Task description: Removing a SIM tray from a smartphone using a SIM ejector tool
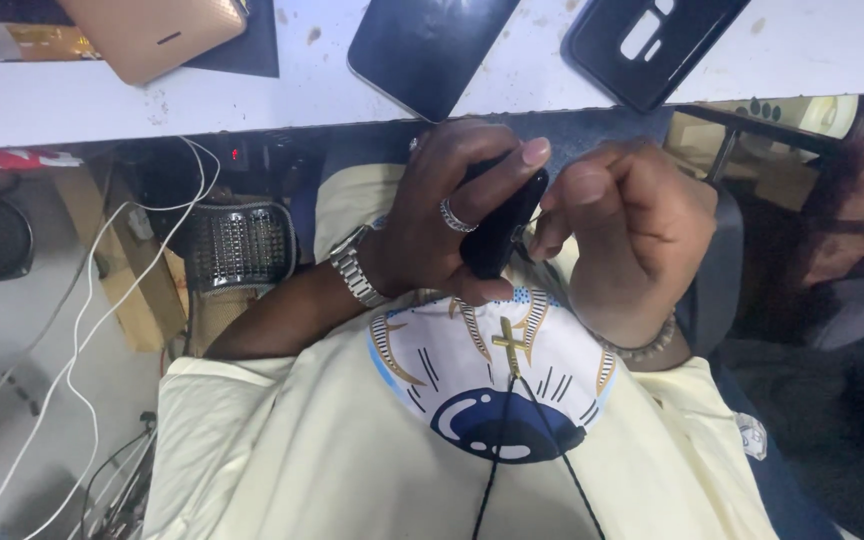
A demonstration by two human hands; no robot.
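Left hand [452, 215] gripping black phone [502, 225], right hand [632, 235] pinching its edge, above cream shirt [302, 440]

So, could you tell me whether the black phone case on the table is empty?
Empty: the black phone case lies open side up, cutouts showing the white table through it.

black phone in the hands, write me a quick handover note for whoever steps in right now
Left hand: wrapped around a black phone, held edge-on over the lap, below the table edge.
Right hand: closed, fingertips at the phone's right edge; whether it pinches a tool cannot be seen.
On the white table: a second dark phone, a black phone case, a gold phone.
Done: phone is off the table and in hand.
Left: the work at its edge looks unfinished; the case is not fitted.
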